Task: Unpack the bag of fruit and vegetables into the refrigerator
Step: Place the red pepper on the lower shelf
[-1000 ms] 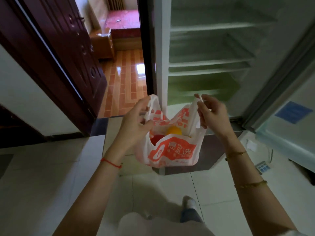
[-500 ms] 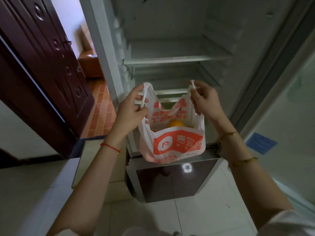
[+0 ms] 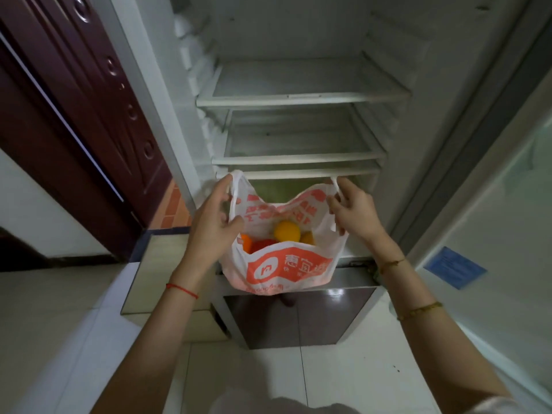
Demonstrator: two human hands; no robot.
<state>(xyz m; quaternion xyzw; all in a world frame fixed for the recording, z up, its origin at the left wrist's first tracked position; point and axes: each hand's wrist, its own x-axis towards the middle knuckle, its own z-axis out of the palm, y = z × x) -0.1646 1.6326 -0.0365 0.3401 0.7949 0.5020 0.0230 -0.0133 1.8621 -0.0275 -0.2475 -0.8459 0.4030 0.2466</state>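
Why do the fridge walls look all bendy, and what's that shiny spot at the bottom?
Head view: the wide-angle lens bows the refrigerator sides outward; the shiny spot is glare on the dark glossy lower door; the dim frame edges look smeared, while the bag and its fruit stay fairly sharp.

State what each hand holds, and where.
Both hold the bag by its handles: left hand on the left handle, right hand on the right, spreading it open.

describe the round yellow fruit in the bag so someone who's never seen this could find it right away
Start at the open white refrigerator, then drop to the white and orange plastic bag held open before it by the left hand and right hand. The round yellow fruit sits highest inside, paler than the orange and red pieces beside it.
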